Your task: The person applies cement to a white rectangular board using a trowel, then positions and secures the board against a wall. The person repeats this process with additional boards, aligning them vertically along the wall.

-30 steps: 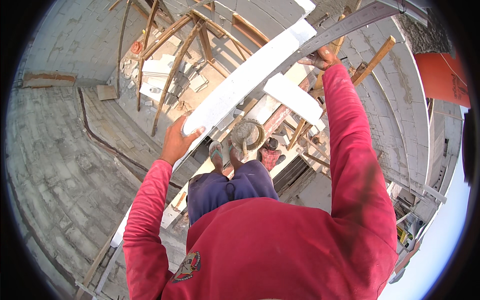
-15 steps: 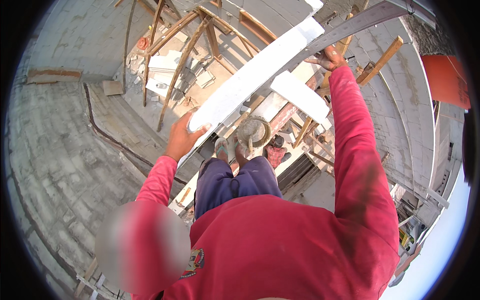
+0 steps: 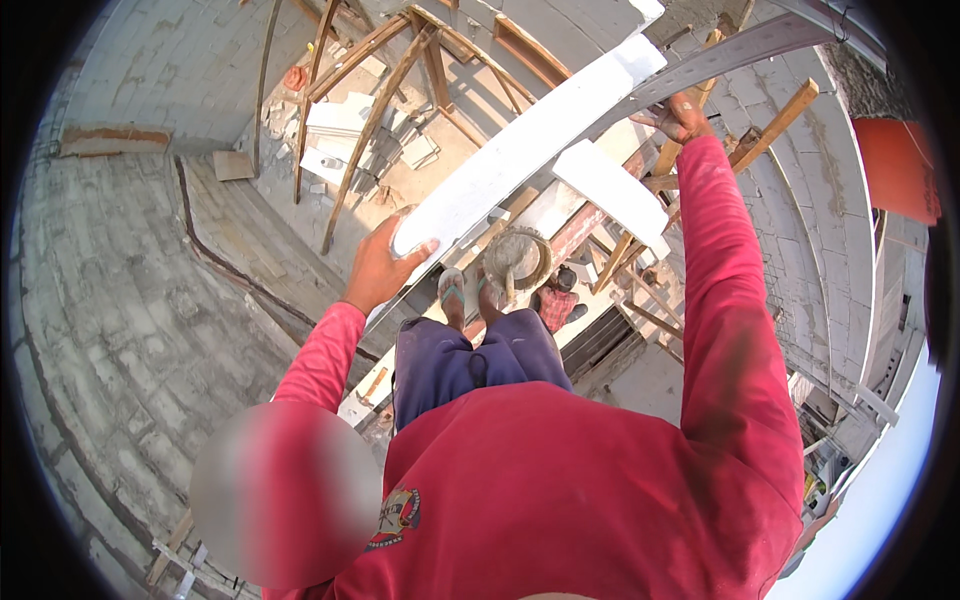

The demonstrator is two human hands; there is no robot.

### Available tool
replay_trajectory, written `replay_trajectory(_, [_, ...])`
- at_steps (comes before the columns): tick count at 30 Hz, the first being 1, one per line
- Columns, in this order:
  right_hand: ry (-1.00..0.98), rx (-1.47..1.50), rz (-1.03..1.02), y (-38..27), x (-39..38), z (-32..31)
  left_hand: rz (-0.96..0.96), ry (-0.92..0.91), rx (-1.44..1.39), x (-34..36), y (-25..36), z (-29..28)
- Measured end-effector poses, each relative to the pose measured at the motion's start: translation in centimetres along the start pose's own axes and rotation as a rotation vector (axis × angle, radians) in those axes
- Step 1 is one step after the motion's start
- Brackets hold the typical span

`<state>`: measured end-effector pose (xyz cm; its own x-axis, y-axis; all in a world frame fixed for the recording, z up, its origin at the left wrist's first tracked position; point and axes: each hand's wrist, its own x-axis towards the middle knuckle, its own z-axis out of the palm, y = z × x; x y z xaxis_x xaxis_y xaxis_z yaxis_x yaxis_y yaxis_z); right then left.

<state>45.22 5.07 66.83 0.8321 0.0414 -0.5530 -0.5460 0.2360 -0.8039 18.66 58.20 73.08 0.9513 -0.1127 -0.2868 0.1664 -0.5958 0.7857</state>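
Observation:
A long white block [image 3: 530, 140] with a smooth face slants across the upper middle, from near left to far right. Around its near left end curls my left hand [image 3: 385, 262], its thumb pressed over the near side. A grey metal channel [image 3: 725, 58] runs along the block's near edge and on toward the upper right. My right hand [image 3: 685, 118], arm stretched far out, grips at the channel's near edge; some fingertips are hidden beneath it. A shorter white block [image 3: 612, 195] lies just nearer than the channel.
A round mortar bucket [image 3: 518, 258] with a handled tool in it stands by my feet [image 3: 453, 298]. Below, a person in a checked shirt [image 3: 556, 306] crouches. Wooden props [image 3: 380, 120] and white offcuts [image 3: 345, 115] are at the far left. A block wall [image 3: 120, 290] fills the left.
The whole view has shifted slightly, so hands and blocks appear a little farther right. Both hands keep their places at the long block and the channel.

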Motion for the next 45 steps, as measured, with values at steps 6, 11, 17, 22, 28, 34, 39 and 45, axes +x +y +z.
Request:
replay_trajectory(6, [0.051,-0.017,-0.061,0.6,-0.9,0.6,-0.008,-0.057,0.024,0.0,0.0,-0.4])
replay_trajectory(11, [0.065,-0.061,-0.148,1.0,-2.8,1.9,0.011,-0.066,0.025,-1.0,0.0,-1.0])
replay_trajectory(17, [0.128,-0.179,-0.205,0.5,-3.9,3.1,0.108,-0.054,0.065,-2.7,-0.6,-1.3])
replay_trajectory(22, [0.137,-0.197,-0.201,0.2,-3.6,3.2,0.05,-0.058,0.024,-3.0,-0.8,-1.2])
replay_trajectory(28, [0.135,-0.232,-0.204,0.0,-3.7,3.2,0.082,-0.009,0.048,-3.1,-0.8,-0.8])
replay_trajectory(34, [0.105,-0.258,-0.215,0.0,-3.7,3.0,0.04,-0.053,0.017,-3.2,-0.6,-0.9])
replay_trajectory(39, [0.108,-0.211,-0.205,0.8,-3.5,2.4,0.062,-0.043,-0.011,-3.9,-0.7,-1.0])
replay_trajectory(45, [0.233,-0.212,-0.231,2.9,-4.8,1.2,0.08,0.084,0.218,-8.1,-2.2,-1.2])
